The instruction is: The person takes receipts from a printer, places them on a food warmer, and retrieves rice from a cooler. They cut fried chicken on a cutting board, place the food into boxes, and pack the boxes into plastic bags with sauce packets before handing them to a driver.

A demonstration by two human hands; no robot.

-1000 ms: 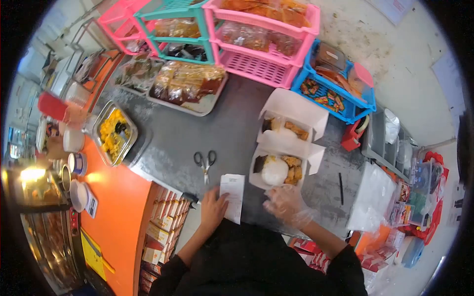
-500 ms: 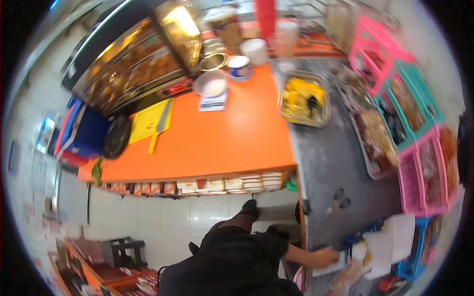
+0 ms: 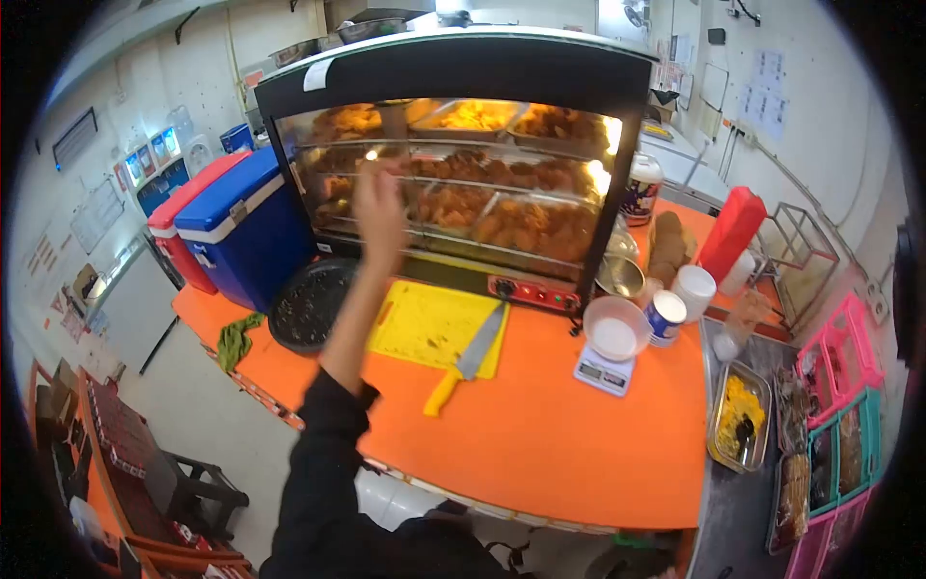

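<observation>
Cabinet [image 3: 463, 179], black-framed, oblong, glass-fronted, stands on the orange table [image 3: 579, 454], straight ahead of my bare left hand [image 3: 378, 207]. Its long axis runs side to side, crossing the line of my forearm [image 3: 357, 326], which points up and away. My fingers [image 3: 386, 177] overlap the left half of its front in view; contact or gap, cannot tell. Left is the nearer hand; my right hand does not show. Fingers look partly curled but blurred; cannot tell whether they grasp anything.

Counts. Cabinet: 1, three tiers of browned food [image 3: 535, 227], pieces too blurred to count. Yellow rectangular cutting board [image 3: 415, 318]: 1. Yellow-handled, broad-bladed metal knife [image 3: 471, 357]: 1, lying partly on the board. Round, shallow black pan [image 3: 311, 304]: 1, left of the board. Box coolers: 2, one blue with a white band [image 3: 246, 236], one red [image 3: 180, 236]. Pale flat scale [image 3: 606, 378]: 1, carrying 1 translucent pinkish bowl [image 3: 617, 330].
</observation>
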